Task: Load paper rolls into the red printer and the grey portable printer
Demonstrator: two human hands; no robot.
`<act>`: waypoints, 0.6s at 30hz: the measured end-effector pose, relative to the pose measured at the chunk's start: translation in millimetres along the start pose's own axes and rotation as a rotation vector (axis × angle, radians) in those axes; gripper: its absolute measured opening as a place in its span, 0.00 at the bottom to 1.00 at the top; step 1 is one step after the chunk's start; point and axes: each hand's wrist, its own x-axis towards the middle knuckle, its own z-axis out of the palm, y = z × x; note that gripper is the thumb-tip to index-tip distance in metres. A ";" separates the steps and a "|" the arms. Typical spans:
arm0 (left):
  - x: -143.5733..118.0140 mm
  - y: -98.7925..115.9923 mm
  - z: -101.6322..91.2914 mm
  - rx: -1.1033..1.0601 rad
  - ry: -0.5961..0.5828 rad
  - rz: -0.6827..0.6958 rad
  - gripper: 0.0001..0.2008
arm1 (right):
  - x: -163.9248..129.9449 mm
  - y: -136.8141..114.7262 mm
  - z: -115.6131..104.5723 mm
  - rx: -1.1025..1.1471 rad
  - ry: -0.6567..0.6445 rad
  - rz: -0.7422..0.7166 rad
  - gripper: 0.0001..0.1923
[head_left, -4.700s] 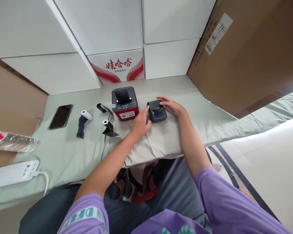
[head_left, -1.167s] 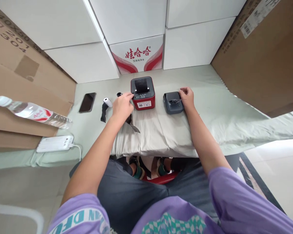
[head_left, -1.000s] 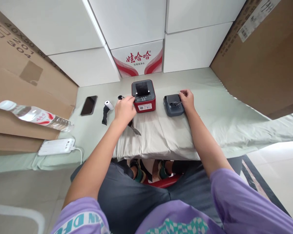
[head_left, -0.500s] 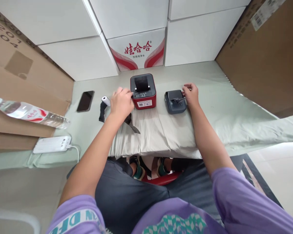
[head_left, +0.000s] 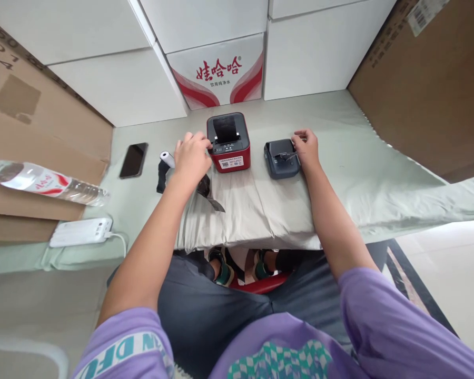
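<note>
A red printer [head_left: 228, 142] with a dark top stands on the pale green cloth. My left hand [head_left: 190, 157] is against its left side with the fingers curled; what lies under the palm is hidden. A black strip [head_left: 210, 199] pokes out below that hand. To the right sits a small grey printer [head_left: 280, 159]. My right hand [head_left: 306, 149] grips its right edge, fingertips bent onto the top. A white roll with a black strip [head_left: 164, 166] lies just left of my left hand.
A black phone [head_left: 133, 159] lies further left. A white power strip [head_left: 81, 231] and a water bottle [head_left: 43, 181] are at the left edge. White boxes [head_left: 221, 73] stand behind, and brown cartons [head_left: 426, 79] flank the cloth-covered surface [head_left: 339, 179].
My left hand left the grey printer and went to the red printer's left side, covering two small rolls there. My right hand stayed on the grey printer. The view shifted slightly.
</note>
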 end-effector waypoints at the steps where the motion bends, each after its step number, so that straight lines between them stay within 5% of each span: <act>1: 0.4 -0.3 0.3 -0.003 -0.004 0.008 0.20 | -0.1 -0.5 0.1 0.004 0.004 0.007 0.12; 18: 5.7 -6.9 9.6 -0.039 0.042 -0.019 0.19 | 3.3 -1.0 3.6 -0.024 0.015 0.034 0.12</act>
